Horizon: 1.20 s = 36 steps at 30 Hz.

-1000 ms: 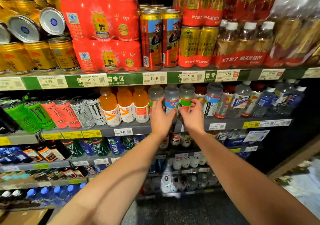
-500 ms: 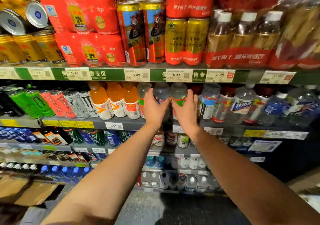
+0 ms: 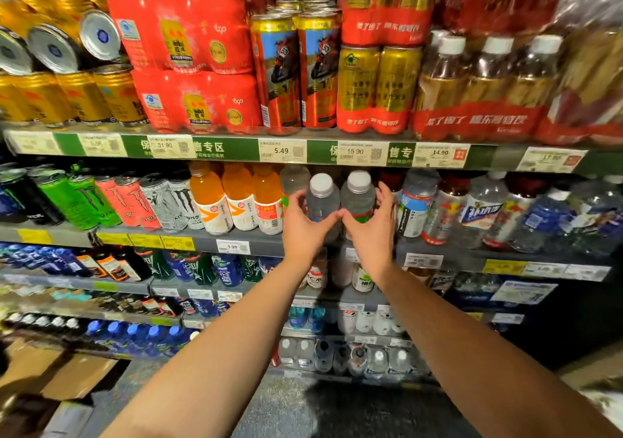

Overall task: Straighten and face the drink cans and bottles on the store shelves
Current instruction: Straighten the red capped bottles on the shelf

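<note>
Left hand (image 3: 305,226): fingers curl round the left flank of the blue-banded clear bottle (image 3: 322,203). Right hand (image 3: 371,231): fingers straight, spread along the right flank of the green-banded clear bottle (image 3: 358,198). Both bottles upright, side by side between the palms, at the middle shelf (image 3: 269,245) front. Orange drink bottles (image 3: 237,198) just left; crowded rows leave little side room.

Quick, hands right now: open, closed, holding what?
Left hand: grips the clear white-capped plastic bottle with a blue band.
Right hand: open, fingers straight beside the clear white-capped bottle with a green band.
</note>
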### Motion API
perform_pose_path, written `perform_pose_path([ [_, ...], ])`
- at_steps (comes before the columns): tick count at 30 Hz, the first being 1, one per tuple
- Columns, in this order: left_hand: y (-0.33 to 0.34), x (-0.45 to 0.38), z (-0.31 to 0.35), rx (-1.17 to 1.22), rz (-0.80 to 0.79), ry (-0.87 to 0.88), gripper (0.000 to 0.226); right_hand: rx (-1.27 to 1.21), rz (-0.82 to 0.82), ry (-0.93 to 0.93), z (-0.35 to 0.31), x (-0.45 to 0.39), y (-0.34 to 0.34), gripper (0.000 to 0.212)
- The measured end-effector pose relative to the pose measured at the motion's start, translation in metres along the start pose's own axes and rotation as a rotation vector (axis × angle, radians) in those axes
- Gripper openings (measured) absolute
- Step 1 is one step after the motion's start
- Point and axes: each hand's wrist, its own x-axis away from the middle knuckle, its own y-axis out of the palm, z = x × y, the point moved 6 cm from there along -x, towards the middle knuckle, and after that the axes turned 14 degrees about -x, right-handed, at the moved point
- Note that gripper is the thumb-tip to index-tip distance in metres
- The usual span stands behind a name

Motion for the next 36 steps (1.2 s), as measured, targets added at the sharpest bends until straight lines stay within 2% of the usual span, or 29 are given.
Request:
perform_pose_path([
  [3,0.002,-0.003,0.000,-0.056,-0.051,0.062,0.073,0.044,0.042,-0.064,0.000,0.003,-0.004,0.074],
  [6,0.001,0.002,0.001,-0.001,-0.057,0.084,0.067,0.024,0.059,-0.058,0.003,0.007,-0.008,0.075],
  [12,-0.002,0.022,-0.022,0.270,-0.072,-0.036,0.069,0.026,0.077,-0.014,0.019,0.019,-0.007,0.081],
  [16,-0.026,0.023,-0.033,0.326,0.036,-0.103,0.068,0.031,0.042,-0.071,0.015,0.016,-0.003,0.070],
  [21,-0.053,0.028,-0.047,0.452,0.127,-0.180,0.063,-0.023,-0.094,0.060,0.016,-0.001,0.021,0.065],
  [24,-0.066,0.026,-0.060,0.470,0.111,-0.197,0.060,-0.030,-0.138,0.103,0.013,-0.009,0.038,0.068],
  [28,-0.078,0.024,-0.070,0.457,0.079,-0.195,0.060,-0.055,-0.123,0.161,0.014,-0.018,0.050,0.050],
  [36,-0.094,0.018,-0.077,0.419,0.041,-0.153,0.055,-0.053,-0.100,0.216,0.017,-0.010,0.060,0.036],
])
